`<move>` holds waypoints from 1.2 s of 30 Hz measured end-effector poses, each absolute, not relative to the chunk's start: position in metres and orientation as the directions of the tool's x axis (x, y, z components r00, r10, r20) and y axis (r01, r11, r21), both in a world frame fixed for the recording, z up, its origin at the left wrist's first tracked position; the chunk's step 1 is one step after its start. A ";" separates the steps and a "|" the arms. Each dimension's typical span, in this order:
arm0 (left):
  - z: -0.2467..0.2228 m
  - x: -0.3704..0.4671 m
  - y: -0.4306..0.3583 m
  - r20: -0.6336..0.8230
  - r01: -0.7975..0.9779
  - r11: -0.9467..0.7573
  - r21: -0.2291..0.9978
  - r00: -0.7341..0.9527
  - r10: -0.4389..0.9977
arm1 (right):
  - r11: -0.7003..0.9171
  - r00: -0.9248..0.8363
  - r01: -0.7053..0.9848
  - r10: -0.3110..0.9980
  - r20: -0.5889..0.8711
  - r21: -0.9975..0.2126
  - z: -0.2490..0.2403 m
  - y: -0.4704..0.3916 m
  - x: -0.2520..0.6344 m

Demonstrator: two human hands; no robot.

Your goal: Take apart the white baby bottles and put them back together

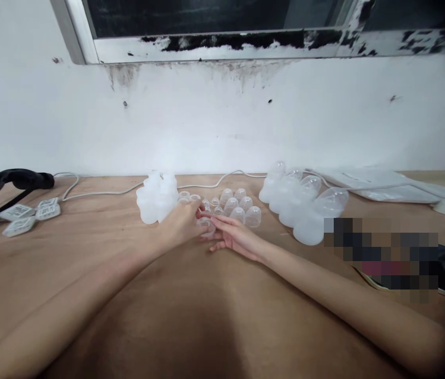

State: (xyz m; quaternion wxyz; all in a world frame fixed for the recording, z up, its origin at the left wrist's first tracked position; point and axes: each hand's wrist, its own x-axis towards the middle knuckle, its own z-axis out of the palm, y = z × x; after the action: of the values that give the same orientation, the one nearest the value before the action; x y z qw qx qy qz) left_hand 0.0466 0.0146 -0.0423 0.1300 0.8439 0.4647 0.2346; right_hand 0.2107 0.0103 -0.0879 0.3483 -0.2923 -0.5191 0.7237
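Note:
My left hand (186, 217) and my right hand (236, 237) meet over the middle of the wooden table. A clear plastic ring-like part (205, 227) shows between them, with the fingers of my left hand bent around it. The fingertips of my right hand touch its right side, its lower fingers spread. Just behind and to the right stand several clear domed caps (238, 215) in rows, beside small clear nipple-shaped pieces (215, 202). Left of these, partly behind my left hand, lie clear rings (194, 197).
White frosted bottles (155, 197) cluster at the left. More bottles, topped with clear domes, (309, 229) stand in rows at the right. A white cable (222, 179) runs along the wall. Black straps (21, 179) and small white cases (19, 226) lie far left, plastic bags (376, 184) back right.

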 end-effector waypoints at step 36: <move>-0.097 0.016 0.028 0.556 0.584 -0.710 0.394 0.463 0.690 | 0.226 -0.193 -0.133 0.949 0.249 -0.965 -0.108 0.016 0.212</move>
State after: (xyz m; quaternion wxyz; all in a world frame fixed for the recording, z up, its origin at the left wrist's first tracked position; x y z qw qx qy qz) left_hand 0.0162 0.0283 -0.0969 0.0736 0.8522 0.3739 0.3586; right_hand 0.2123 0.0157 -0.1084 0.5282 -0.3531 -0.5777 0.5123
